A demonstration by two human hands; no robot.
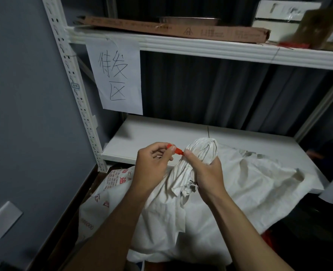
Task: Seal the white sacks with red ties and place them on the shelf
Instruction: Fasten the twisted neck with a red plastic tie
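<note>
White printed sack [111, 184]: below and left of the sack neck [198, 153]. Top is hidden, so I can't tell if it's tied.
Left hand [152, 169]: just left of the neck. Thumb and forefinger pinch the free end of the red tie [175, 149]; the other fingers are loosely curled.
Red tie: runs from my left fingertips to the left side of the neck and touches it. Any wrap round the neck is hidden, so I can't tell if it's looped or locked.
Sack neck: mouth fabric bunched into one bundle, roughly upright.
Right hand [206, 173]: closed round the neck from the right, thumb pressed where the tie meets it, holding the gather tight.
Plain white sack [239, 182]: body spreads right of and below the neck, draped over the front edge of the shelf board [259, 137].
Shelf board: behind and right of the neck, bare where visible.
Done: mouth gathered, tie at the neck.
Left, my read: cinch the tie, push this sack fully onto the board, then check the printed one.
</note>
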